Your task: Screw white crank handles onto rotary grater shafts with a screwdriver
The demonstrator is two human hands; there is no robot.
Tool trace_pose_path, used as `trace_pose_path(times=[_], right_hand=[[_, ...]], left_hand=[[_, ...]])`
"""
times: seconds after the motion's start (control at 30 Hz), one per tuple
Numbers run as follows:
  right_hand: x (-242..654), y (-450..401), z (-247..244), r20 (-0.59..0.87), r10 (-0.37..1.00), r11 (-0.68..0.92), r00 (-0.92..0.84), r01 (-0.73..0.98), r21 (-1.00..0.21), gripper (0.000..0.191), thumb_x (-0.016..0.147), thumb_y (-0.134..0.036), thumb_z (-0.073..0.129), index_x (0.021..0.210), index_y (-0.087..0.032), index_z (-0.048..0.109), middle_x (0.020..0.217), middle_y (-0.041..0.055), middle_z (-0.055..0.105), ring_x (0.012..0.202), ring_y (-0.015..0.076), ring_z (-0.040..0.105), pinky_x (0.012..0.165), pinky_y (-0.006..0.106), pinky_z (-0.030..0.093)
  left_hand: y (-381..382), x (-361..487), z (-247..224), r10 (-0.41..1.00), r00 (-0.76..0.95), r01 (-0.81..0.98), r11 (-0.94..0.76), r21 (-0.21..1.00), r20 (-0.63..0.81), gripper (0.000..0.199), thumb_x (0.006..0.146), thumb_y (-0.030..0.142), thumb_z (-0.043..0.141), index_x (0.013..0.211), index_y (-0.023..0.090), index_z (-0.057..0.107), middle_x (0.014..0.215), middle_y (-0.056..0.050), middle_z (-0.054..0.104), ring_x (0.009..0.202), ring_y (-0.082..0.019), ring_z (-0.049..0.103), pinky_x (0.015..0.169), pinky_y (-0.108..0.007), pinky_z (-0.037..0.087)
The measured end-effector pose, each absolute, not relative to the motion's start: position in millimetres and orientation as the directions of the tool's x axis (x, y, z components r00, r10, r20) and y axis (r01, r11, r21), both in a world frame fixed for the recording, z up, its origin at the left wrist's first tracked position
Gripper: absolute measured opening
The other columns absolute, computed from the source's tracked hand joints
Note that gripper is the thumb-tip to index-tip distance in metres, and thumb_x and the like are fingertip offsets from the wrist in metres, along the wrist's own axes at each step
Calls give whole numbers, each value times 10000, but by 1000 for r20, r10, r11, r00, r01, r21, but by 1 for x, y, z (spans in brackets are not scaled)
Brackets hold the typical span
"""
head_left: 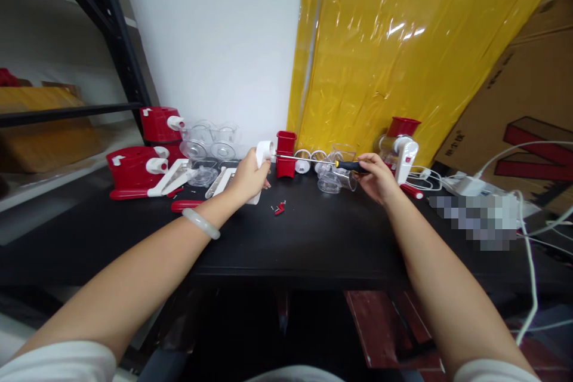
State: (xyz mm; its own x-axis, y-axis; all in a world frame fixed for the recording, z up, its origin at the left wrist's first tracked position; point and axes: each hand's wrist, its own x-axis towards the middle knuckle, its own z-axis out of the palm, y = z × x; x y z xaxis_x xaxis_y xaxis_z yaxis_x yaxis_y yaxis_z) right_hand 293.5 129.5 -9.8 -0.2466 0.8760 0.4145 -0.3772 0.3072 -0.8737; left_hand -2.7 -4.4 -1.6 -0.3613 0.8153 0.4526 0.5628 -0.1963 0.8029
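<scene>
My left hand (251, 176) is wrapped round a white plastic part (265, 153) with a round end, raised over the black table (313, 233). In my right hand (375, 178) is a screwdriver (350, 166) with a black and yellow handle. Its long shaft lies nearly level and points left, the tip at the white part; whether it sits in a screw is too small to tell. Below, a few screws and small red pieces (280, 209) lie on the table. Beneath my left hand is another white plastic piece (253, 198), partly hidden.
Red machine housings (129, 170) with white arms stand at the left. Clear plastic hoppers (206, 143), a red chute (285, 152) and grater drums (302, 161) line the back. An assembled red-and-white grater (404, 152) stands right, beside white cables (528, 262) and a cardboard box (514, 101).
</scene>
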Motion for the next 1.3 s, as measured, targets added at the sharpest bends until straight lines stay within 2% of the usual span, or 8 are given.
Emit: trace_pose_path(times=[0.07, 0.13, 0.27, 0.4, 0.6, 0.77, 0.97, 1.3], right_hand=[[292, 131, -9, 367, 900, 270, -238, -358, -894, 391, 675, -552, 741, 780, -240, 531, 729, -11, 590, 640, 144, 580, 505, 249, 439], [292, 130, -8, 298, 922, 219, -247, -303, -928, 486, 724, -706, 619, 785, -236, 513, 651, 4, 592, 532, 152, 563, 424, 254, 385], [295, 127, -7, 227, 930, 193, -291, -138, -971, 573, 737, -801, 517, 856, -240, 506, 526, -12, 567, 336, 126, 445, 326, 231, 209], [295, 126, -10, 282, 915, 283, -290, -38, -958, 506, 705, -708, 658, 823, -248, 484, 463, -59, 516, 295, 83, 343, 338, 224, 198], [294, 121, -7, 296, 897, 238, -328, -206, -949, 442, 616, -430, 818, 851, -243, 494, 573, -85, 488, 428, 56, 407, 420, 187, 280], [295, 118, -6, 282, 887, 192, -366, -264, -945, 394, 550, -197, 786, 871, -225, 560, 750, -38, 565, 571, 67, 486, 496, 194, 375], [292, 120, -6, 288, 892, 188, -348, -294, -937, 291, 534, -165, 743, 765, -208, 571, 702, -24, 560, 566, 83, 485, 484, 208, 363], [297, 122, -3, 252, 924, 168, -289, -285, -944, 282, 507, -137, 724, 738, -214, 581, 646, -27, 588, 521, 88, 492, 454, 215, 367]], left_hand=[[-4, -3, -2, 818, -359, 561, -197, 804, 450, 220, 869, 282, 487, 1072, 196, 477, 786, 1, 626, 453, -144, 603, 479, -279, 503], [-5, -3, -2, 821, -356, 563, -192, 804, 445, 221, 872, 281, 484, 1076, 197, 476, 780, 3, 625, 455, -144, 604, 483, -278, 505], [-5, -3, -1, 813, -370, 574, -181, 798, 450, 217, 874, 293, 480, 1071, 201, 476, 799, -1, 640, 459, -131, 599, 482, -260, 495], [-5, -3, -1, 813, -370, 569, -183, 802, 449, 210, 874, 295, 477, 1062, 201, 471, 818, -6, 647, 460, -126, 596, 479, -253, 491], [-5, -3, -1, 812, -380, 558, -180, 810, 442, 214, 872, 303, 488, 1058, 197, 475, 839, -21, 655, 467, -124, 595, 477, -254, 489], [-5, -3, -1, 810, -361, 570, -199, 797, 461, 209, 875, 295, 482, 1058, 194, 480, 801, -5, 637, 455, -126, 594, 477, -258, 487], [-6, -3, -1, 822, -332, 598, -195, 777, 462, 193, 874, 290, 482, 1043, 197, 474, 765, 4, 640, 476, -130, 607, 515, -260, 500], [-4, -5, -3, 821, -321, 644, -177, 745, 472, 208, 886, 305, 479, 1059, 192, 492, 757, -13, 663, 478, -164, 624, 544, -301, 503]])
